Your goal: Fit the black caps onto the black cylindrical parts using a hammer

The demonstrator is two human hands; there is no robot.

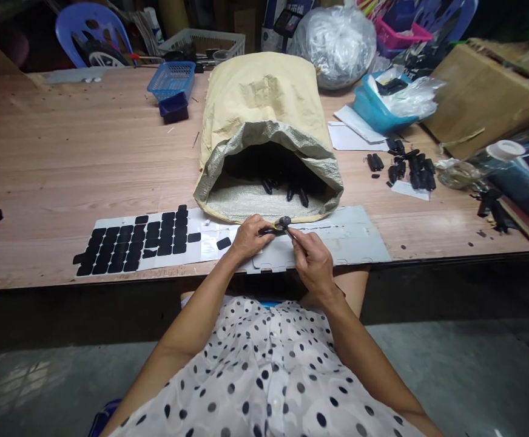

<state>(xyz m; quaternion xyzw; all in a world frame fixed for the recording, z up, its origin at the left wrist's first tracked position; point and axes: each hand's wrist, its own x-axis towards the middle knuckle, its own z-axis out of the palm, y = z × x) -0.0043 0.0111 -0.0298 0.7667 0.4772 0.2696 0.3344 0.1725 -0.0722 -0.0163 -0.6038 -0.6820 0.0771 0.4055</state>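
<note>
My left hand [252, 235] is closed and pinches a small black part [270, 231] low over the grey board [355, 233]. In my right hand [312, 261] is the thin handle of a small tool with a dark, blunt head [285, 222], which looks like a small hammer. The head is right at the black part; whether they touch I cannot tell. Just beyond my hands lies a cream woven sack [264, 79], its mouth facing me, with several black parts [290, 193] inside. Left of my left hand, a loose black rounded pad [223, 243] lies near a white sheet of black pads [123, 249].
To the right lie several black parts [421, 173] beside a blue bowl [374, 106] and a cardboard box [487, 97]. Blue baskets [171, 80] stand at the back left, and a stuffed plastic bag [335, 45] sits behind the sack. The table's front edge runs below my hands.
</note>
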